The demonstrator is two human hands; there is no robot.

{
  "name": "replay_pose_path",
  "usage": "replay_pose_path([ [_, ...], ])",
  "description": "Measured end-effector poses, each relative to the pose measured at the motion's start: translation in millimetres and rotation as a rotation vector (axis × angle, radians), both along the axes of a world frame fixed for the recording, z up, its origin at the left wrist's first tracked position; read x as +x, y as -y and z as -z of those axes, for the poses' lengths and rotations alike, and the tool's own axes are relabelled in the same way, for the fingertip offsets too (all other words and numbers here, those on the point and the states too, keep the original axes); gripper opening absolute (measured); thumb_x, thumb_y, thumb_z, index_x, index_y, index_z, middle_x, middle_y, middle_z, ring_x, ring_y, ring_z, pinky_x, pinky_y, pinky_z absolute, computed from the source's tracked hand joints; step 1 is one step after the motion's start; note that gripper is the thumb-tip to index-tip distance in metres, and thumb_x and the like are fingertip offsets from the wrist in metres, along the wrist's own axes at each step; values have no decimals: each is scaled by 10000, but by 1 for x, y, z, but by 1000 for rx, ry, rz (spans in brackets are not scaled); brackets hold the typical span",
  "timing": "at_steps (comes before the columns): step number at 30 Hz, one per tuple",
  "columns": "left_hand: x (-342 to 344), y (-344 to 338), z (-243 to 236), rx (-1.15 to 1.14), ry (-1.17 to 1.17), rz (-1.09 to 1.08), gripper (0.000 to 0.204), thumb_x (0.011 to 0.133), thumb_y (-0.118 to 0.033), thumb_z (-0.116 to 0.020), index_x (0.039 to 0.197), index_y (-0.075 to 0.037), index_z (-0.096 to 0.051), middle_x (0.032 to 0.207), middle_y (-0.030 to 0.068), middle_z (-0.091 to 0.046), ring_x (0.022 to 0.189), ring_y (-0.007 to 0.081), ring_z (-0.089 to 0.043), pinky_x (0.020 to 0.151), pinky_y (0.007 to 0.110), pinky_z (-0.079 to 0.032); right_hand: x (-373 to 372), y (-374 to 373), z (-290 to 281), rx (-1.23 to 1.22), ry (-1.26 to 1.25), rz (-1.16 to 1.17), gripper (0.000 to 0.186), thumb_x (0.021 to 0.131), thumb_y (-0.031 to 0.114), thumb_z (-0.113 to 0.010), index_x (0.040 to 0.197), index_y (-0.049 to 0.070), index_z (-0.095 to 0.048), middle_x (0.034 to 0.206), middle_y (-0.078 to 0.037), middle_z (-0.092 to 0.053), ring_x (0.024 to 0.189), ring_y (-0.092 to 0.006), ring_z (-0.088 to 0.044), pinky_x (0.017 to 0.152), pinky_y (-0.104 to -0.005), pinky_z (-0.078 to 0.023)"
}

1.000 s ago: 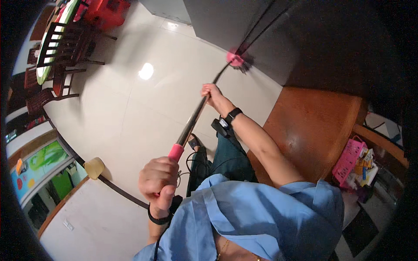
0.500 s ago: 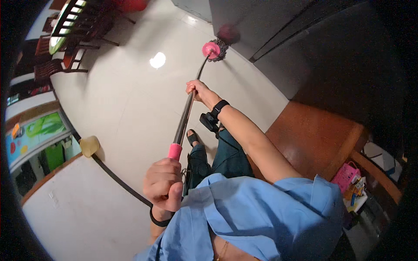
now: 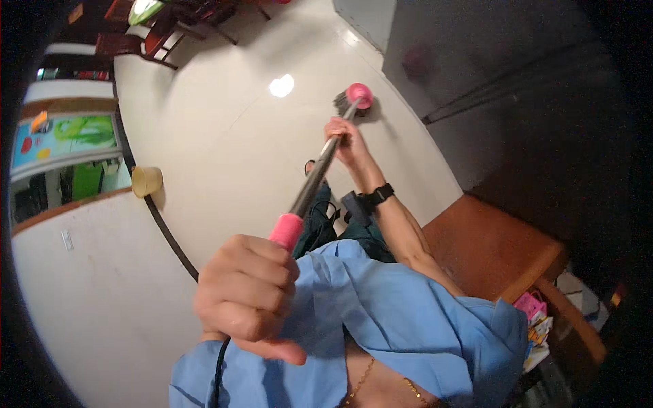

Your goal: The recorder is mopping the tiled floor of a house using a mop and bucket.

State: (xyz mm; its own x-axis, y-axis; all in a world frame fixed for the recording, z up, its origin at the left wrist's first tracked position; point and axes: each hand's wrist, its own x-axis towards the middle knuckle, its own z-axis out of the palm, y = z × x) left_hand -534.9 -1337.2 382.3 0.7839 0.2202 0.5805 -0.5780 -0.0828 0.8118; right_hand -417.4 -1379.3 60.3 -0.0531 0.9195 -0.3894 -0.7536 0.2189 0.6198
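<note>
Glossy, pale floor tiles fill the middle of this head-worn fisheye view, a bright spot of light reflected on them. A dark grey, shiny panel rises along the right, and a white wall occupies the lower left. A brown wooden surface stands at the foot of the panel, lower right. Dark wooden chairs cluster at the upper left. The wearer's blue shirt spreads across the bottom.

A mop slants up and to the right from in front of the shirt. Its round pink head, with grey strands fanned out on the left, is at the floor near the panel but apart from it; whether the strands press down is hard to tell. A yellow bucket sits at the left, beside the dark edging strip.

The left grip is closed around the pole's upper end, just behind a pink sleeve, its thumb pointing right. The right grip curls around the metal pole farther down, near the head. A black band circles the right wrist. Smallest is a gold-coloured necklace at the collar.
</note>
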Motion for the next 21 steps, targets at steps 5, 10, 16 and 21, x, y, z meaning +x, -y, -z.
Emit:
replay_pose_path([
  [5,-9,18,51,-125,-37,-124,354,713,-195,-703,555,-73,-412,534,38,-455,456,207,-446,425,300,-332,46,35,23,-89,58,14,259,828,-13,-428,606,76,-332,542,12,-352,454,-65,-363,447,-175,-372],
  [10,-11,1,79,-90,-127,-82,313,661,-113,-677,519,-83,-399,511,39,-433,439,218,-402,416,323,-283,31,46,61,-324,-1,-272,322,831,58,-444,542,115,-313,458,30,-314,406,-71,-353,392,-180,-343],
  [16,-66,-65,66,-340,-161,-471,186,591,25,-465,478,-24,-326,445,80,-322,362,240,-313,381,328,-257,-18,-26,50,-444,543,-534,276,690,39,-472,514,171,-305,455,32,-301,399,-80,-341,385,-197,-295],
  [21,-108,-73,21,-327,-161,-603,246,604,1,-509,456,-36,-317,418,56,-310,353,201,-346,379,290,-262,-111,-75,18,-419,462,-819,250,635,9,-444,493,146,-290,456,25,-303,386,-99,-332,373,-213,-286],
])
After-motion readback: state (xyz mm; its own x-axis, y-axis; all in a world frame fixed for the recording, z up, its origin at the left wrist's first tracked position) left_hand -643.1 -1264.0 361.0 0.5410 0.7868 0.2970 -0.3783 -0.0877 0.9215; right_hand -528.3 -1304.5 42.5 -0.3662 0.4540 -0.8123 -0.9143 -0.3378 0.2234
